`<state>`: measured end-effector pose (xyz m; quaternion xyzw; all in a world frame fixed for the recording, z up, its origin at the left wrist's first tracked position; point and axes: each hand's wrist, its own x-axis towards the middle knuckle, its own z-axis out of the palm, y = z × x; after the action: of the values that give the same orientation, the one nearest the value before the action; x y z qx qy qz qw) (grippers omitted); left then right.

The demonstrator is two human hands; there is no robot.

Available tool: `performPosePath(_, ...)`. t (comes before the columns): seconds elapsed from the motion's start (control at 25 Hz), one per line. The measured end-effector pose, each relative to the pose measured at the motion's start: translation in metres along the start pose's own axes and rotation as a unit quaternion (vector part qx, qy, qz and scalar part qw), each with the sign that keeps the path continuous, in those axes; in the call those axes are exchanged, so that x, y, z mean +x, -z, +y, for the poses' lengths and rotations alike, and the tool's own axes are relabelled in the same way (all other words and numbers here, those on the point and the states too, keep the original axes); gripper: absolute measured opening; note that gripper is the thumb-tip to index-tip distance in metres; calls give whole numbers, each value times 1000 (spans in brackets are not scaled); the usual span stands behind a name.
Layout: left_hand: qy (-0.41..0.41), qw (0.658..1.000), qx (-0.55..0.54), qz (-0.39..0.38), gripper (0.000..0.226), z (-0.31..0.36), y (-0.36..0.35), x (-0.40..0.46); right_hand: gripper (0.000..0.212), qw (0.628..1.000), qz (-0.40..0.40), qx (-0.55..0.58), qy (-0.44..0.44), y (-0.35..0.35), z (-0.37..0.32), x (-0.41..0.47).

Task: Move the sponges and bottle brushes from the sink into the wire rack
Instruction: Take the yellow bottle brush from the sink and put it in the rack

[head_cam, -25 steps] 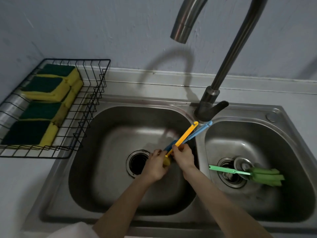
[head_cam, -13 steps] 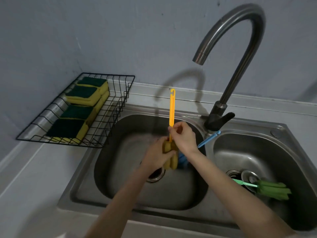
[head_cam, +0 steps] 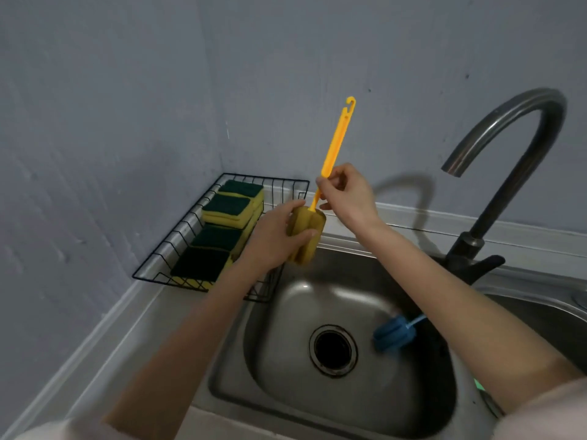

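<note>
I hold a yellow bottle brush [head_cam: 333, 147] upright above the left basin's far left rim. My left hand [head_cam: 273, 239] wraps its sponge head, and my right hand [head_cam: 346, 195] pinches the orange handle just above it. The black wire rack [head_cam: 178, 246] stands on the counter to the left, right beside the brush head, with several yellow-green sponges [head_cam: 228, 204] inside. A blue bottle brush [head_cam: 394, 333] lies in the left basin [head_cam: 286, 360] beside the drain, its handle partly hidden by my right forearm.
A tall curved faucet [head_cam: 508, 173] rises at the right between the basins. The drain [head_cam: 333, 350] sits at the basin's middle. A grey wall corner stands close behind the rack. A sliver of green shows under my right arm at the lower right.
Both hands have lifted the yellow brush out of the basin and carried it up and left to the rack's edge. The blue brush stays in the basin.
</note>
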<state>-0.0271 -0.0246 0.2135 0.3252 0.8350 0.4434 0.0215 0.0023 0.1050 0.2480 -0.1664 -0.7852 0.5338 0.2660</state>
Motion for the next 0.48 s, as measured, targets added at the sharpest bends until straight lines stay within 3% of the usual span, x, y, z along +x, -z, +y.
performPosePath(0.16, 1, 1000, 26, 0, 56, -20, 29, 17, 9, 1000, -5, -11, 12, -27, -9, 16)
performPosePath(0.48, 16, 998, 63, 15, 39, -71, 32, 91, 10, 999, -7, -26, -37, -55, 7, 73)
